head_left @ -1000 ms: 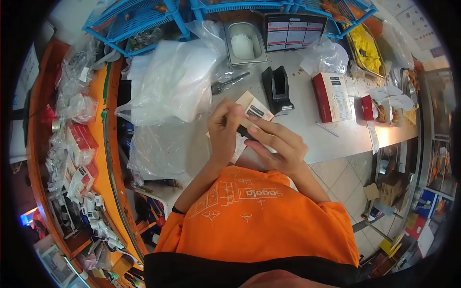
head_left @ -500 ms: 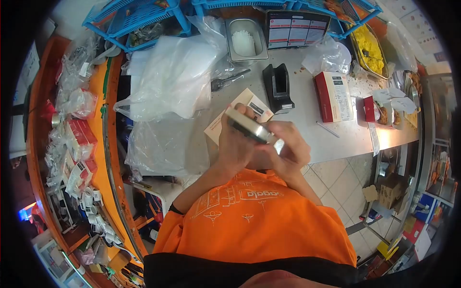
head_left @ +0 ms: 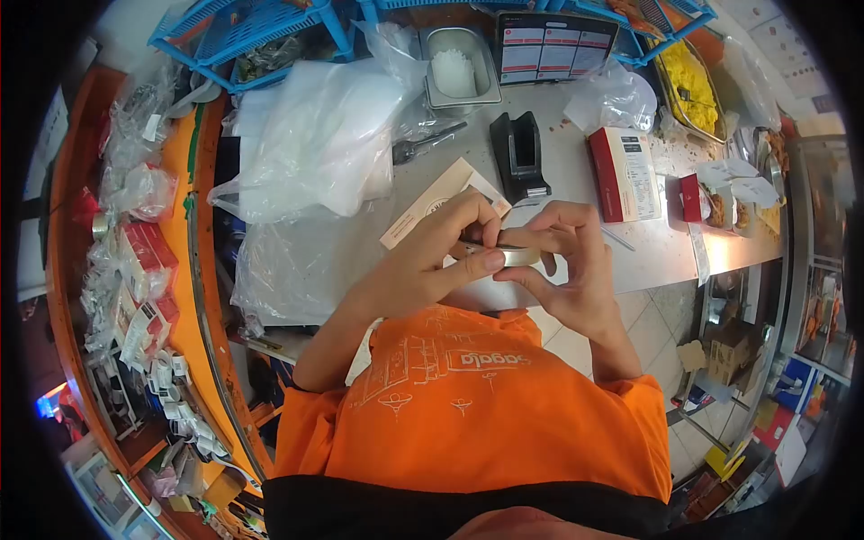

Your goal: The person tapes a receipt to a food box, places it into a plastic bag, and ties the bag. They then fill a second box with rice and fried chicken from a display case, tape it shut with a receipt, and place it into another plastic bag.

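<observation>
Both my hands meet around a roll of tape (head_left: 519, 256) above the counter's front edge. My left hand (head_left: 432, 252) pinches the roll's left side between thumb and fingers. On the other side, my right hand (head_left: 576, 261) grips it with bent fingers and thumb. Behind my hands a beige box (head_left: 461, 184) lies flat on the counter, partly hidden by my left hand. The black tape dispenser (head_left: 519, 157) stands just beyond, with no roll in it.
Plastic bags (head_left: 315, 144) cover the counter's left. A metal container (head_left: 461, 72) of white stuff and a tablet (head_left: 553, 52) stand behind. To the right are a red and white box (head_left: 625, 175), an open food box (head_left: 720, 202) and a yellow food tray (head_left: 688, 90).
The tape roll has been tilted and moved slightly right. My left hand has turned so that its back faces up, and my right hand has shifted right, with its fingers on the roll.
</observation>
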`<state>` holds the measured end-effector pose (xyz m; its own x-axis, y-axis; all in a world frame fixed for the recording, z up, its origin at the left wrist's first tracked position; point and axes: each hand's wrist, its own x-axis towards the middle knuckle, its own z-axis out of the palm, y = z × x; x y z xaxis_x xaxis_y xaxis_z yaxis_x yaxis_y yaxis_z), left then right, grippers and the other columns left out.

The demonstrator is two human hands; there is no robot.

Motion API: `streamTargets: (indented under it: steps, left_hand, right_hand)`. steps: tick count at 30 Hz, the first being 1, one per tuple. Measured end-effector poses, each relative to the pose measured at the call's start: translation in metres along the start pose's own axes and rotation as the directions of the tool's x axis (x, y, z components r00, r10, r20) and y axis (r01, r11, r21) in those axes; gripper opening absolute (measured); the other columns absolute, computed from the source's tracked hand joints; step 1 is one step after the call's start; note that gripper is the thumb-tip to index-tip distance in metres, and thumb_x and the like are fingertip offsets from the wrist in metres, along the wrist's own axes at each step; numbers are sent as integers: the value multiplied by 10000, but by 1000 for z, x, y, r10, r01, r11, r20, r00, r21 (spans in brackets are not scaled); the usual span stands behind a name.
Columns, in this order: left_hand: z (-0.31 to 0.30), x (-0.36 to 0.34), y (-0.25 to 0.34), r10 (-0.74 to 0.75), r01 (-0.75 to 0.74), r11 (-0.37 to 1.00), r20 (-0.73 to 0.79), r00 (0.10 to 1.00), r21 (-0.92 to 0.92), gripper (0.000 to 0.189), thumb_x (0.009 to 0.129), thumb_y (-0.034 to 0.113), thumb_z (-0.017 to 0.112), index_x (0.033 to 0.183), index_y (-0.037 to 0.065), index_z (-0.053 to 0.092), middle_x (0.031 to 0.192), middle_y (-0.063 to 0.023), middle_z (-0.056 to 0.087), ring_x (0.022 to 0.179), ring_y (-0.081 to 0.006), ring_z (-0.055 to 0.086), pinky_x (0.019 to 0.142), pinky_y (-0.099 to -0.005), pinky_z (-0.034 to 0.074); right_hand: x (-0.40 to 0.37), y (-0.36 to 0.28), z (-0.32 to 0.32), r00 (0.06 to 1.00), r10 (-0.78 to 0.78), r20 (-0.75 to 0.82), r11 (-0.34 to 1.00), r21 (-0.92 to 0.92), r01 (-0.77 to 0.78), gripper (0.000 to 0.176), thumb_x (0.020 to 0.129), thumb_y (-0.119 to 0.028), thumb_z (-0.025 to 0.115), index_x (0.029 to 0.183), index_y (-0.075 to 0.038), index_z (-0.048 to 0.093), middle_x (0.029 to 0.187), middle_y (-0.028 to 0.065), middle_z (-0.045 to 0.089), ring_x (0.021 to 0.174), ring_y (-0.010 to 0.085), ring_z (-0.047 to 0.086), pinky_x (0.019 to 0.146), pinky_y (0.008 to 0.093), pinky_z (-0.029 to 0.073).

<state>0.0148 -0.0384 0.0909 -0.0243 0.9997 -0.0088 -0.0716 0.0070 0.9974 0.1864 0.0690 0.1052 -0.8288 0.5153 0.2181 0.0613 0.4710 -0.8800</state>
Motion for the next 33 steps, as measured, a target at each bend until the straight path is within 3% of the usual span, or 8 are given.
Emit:
streamTargets:
  steps: [10, 14, 18, 20, 23, 25, 28, 33]
  left_hand:
    - [-18, -5, -5, 102, -67, 983, 200, 975, -173, 157, 957, 143, 455, 1062, 27, 461, 1018, -37, 409, 947, -120, 439, 836, -250, 365]
    - [-19, -7, 0, 226, -183, 963, 228, 947, -196, 237, 942, 112, 446, 1158, 14, 441, 1087, -58, 405, 1018, -139, 436, 894, -268, 363]
    - [-9, -16, 12, 87, -54, 971, 136, 987, -234, 330, 898, 76, 478, 1214, 27, 400, 1139, -73, 390, 1098, -159, 405, 933, -296, 367]
    - [0, -18, 16, 19, 11, 945, 89, 996, -328, 346, 868, 55, 507, 1196, 41, 397, 1136, -69, 370, 1120, -157, 374, 917, -303, 376]
    - [11, -15, 16, 187, -193, 976, -68, 980, -103, 398, 821, 24, 550, 1212, 45, 483, 1130, -72, 409, 1002, -134, 462, 828, -262, 444]
    - [14, -14, 17, 446, -365, 778, -39, 894, 511, 382, 760, 48, 636, 1142, 68, 630, 1040, -54, 503, 788, -107, 545, 693, -225, 493]
    - [22, -17, 3, 691, -447, 571, -110, 714, 689, 357, 723, 77, 722, 1078, 106, 697, 923, -33, 570, 662, -124, 581, 575, -240, 505]
    - [22, -19, -3, 804, -489, 489, -155, 574, 722, 351, 652, 96, 786, 997, 125, 721, 781, 16, 595, 562, -81, 554, 501, -223, 470]
  right_hand:
    - [-6, 17, -3, 999, 37, 16, 974, 224, -39, 610, 662, 37, 812, 1071, -85, 377, 915, 82, 693, 783, 95, 567, 601, 234, 345]
    - [1, 23, -8, 979, -204, -2, 958, 203, 200, 451, 717, 8, 762, 1075, -41, 491, 948, 82, 700, 758, 150, 602, 590, 266, 415]
    - [13, 25, 1, 877, -474, -82, 869, 117, 481, 284, 746, 42, 700, 996, -25, 582, 955, 140, 684, 785, 222, 611, 654, 313, 453]
    - [10, 28, 7, 890, -437, -129, 879, 149, 453, 257, 769, 34, 682, 997, -22, 578, 964, 158, 677, 789, 240, 615, 688, 332, 467]
    - [6, 41, 8, 869, -463, -173, 865, 124, 486, 225, 808, 15, 647, 1013, -18, 561, 974, 188, 663, 804, 269, 622, 743, 363, 486]
    - [6, 42, 9, 832, -530, -165, 835, 68, 545, 221, 824, 6, 631, 1028, -15, 549, 976, 201, 655, 813, 281, 626, 764, 374, 492]
    - [3, 33, 19, 820, -486, -302, 810, 196, 552, 200, 842, 39, 594, 1024, -13, 531, 942, 194, 645, 834, 298, 621, 736, 378, 499]
    - [-2, 30, 26, 790, -526, -314, 792, 158, 590, 197, 849, 56, 587, 1017, -18, 514, 968, 198, 645, 837, 292, 621, 729, 377, 500]
